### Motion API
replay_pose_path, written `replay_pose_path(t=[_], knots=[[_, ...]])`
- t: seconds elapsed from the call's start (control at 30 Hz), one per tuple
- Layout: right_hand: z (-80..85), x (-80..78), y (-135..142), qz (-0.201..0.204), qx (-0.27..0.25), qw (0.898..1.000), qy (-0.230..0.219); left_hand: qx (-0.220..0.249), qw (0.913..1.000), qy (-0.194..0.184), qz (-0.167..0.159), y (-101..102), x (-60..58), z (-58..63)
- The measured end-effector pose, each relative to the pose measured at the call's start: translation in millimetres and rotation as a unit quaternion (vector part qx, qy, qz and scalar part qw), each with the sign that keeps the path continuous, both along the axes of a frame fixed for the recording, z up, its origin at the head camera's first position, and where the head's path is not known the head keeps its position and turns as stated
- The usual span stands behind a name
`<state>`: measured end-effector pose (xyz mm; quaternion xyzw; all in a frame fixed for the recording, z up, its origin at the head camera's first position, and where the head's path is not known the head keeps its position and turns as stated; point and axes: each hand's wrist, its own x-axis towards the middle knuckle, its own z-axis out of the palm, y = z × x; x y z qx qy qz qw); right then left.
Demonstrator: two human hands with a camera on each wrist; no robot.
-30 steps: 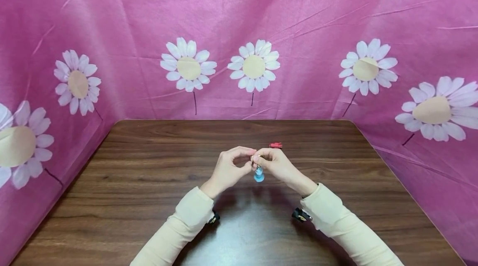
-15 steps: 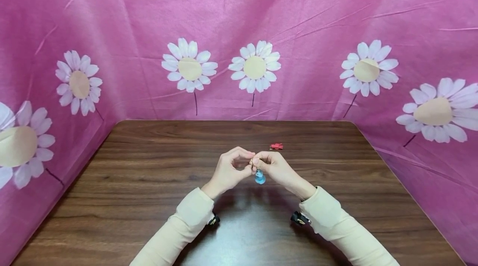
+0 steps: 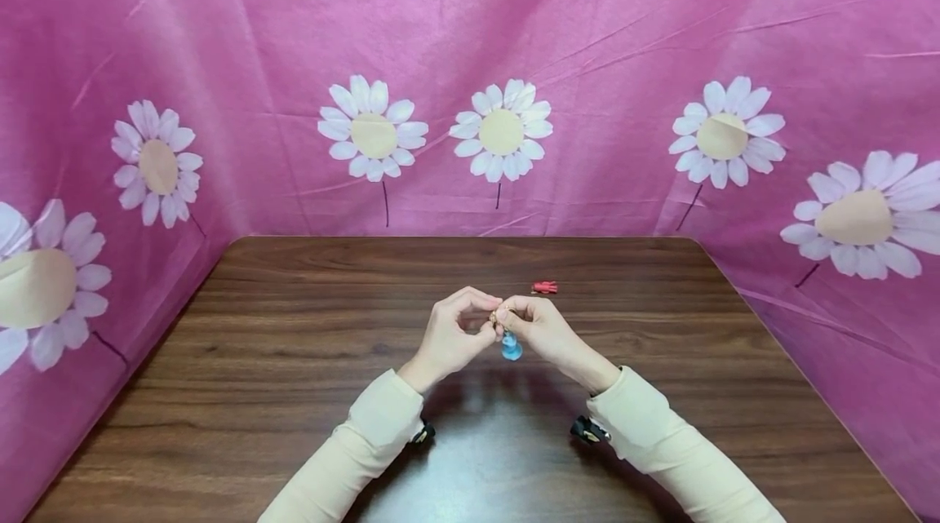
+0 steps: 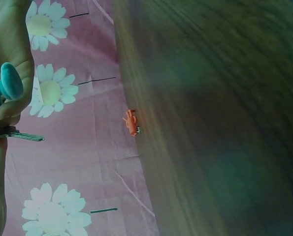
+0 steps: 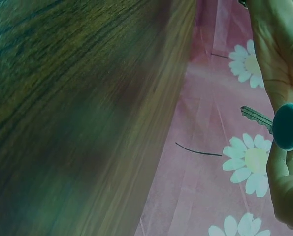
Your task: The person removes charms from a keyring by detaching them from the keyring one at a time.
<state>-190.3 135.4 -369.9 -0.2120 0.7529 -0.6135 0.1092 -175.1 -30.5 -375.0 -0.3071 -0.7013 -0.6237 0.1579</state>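
In the head view, my left hand (image 3: 454, 337) and right hand (image 3: 542, 330) meet above the table, with thumbs and fingertips pinching a small gold-coloured ring (image 3: 496, 317). A light-blue keychain figure (image 3: 511, 347) hangs beneath the right fingertips. The left wrist view shows its rounded blue end (image 4: 12, 81) beside one hand. A metal key (image 4: 28, 136) points downward from between the fingertips, and the right wrist view shows the key's toothed blade (image 5: 256, 117). Fingers cover the ring and the key's head, so how they are joined cannot be told.
A small red figure (image 3: 544, 287) lies on the wooden table (image 3: 294, 327), beyond the right hand. Pink cloth (image 3: 587, 33) with large white daisies surrounds the table's back and sides.
Both hands dipped slightly between the first and second frames, and the blue figure sank with them. Since then they have stayed almost still, still pinching at the ring.
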Motion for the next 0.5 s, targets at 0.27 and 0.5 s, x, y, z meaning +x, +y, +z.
replay_pose_path(t=[0.27, 0.5], knots=[[3.1, -2.6, 3, -0.007, 0.003, 1.0, -0.008, -0.037, 0.9976, 0.04, 0.043, 4, -14.1, -15.5], [0.4, -5.1, 7, -0.003, 0.009, 1.0, -0.027, -0.123, 0.9837, 0.081, 0.104, 6, -15.0, -12.0]])
